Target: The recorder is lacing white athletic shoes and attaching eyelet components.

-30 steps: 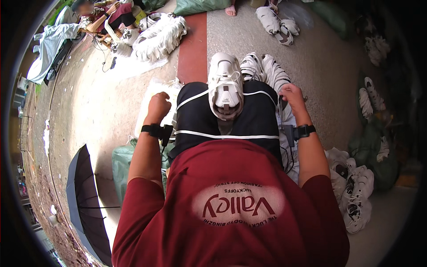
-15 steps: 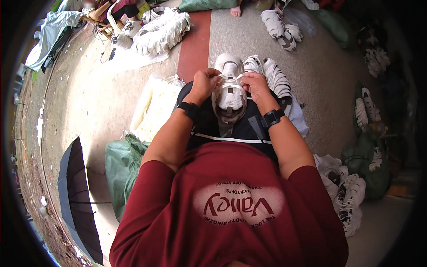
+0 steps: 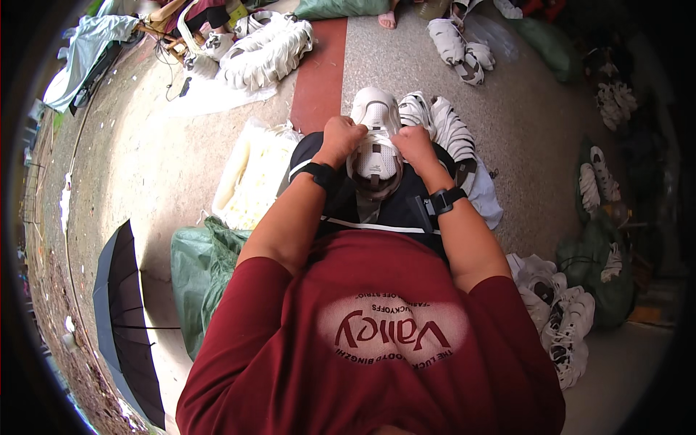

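On my lap rests a white shoe [image 3: 377, 167] with grey-brown trim, its toe pointing away from me. A white shoelace [image 3: 374, 138] crosses over the upper between my hands. My left hand [image 3: 344, 136], at the shoe's left side, is closed with the fingers curled on the lace. At the right side my right hand [image 3: 417, 143] is closed too, holding the other part of the lace. The pinched lace ends are mostly hidden by the fingers. Just right of the shoe, a row of white shoes [image 3: 451, 130] lies close to my right hand.
At my left are a clear bag of pale laces [image 3: 254, 174], a green sack [image 3: 199, 272] and an open dark umbrella [image 3: 127, 326]. More white shoes [image 3: 268, 54] lie at the far left, others [image 3: 569, 319] at the near right. Another person's foot [image 3: 387, 19] shows far ahead.
Both hands have closed into fists and drawn the lace tight, flattening the loose loops seen between them before. My right hand has come slightly nearer to me.
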### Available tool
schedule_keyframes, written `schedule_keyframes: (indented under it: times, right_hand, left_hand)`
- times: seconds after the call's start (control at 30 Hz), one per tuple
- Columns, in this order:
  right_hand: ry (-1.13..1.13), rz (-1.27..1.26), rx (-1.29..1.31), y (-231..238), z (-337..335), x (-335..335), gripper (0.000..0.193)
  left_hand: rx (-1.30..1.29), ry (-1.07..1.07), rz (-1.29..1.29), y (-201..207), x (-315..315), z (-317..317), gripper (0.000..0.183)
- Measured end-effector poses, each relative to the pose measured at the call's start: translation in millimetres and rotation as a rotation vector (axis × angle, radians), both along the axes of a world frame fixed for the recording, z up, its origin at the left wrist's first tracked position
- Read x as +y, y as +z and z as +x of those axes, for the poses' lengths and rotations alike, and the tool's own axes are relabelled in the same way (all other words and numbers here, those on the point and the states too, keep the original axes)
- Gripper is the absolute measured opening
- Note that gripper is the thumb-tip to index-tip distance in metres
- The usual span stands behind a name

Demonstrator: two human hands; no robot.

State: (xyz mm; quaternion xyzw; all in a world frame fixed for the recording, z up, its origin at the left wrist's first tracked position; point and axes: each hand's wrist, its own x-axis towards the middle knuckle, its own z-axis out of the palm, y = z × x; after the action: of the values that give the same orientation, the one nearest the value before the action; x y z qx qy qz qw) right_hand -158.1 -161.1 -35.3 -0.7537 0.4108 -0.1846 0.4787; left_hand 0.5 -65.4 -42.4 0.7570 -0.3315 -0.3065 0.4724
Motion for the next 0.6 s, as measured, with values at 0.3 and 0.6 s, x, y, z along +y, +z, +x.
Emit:
schedule_keyframes:
  times: [0.3, 0.6]
  right_hand:
    - [0.049, 0.061, 0.054, 0, -6, -1, 0.029]
    - [0.113, -0.386, 0.241, 25, -5, 28, 0.032]
  left_hand:
    - [-0.089, -0.084, 0.013, 7, 13, -5, 0.031]
    - [-0.118, -0.086, -0.058, 7, 26, -2, 0.034]
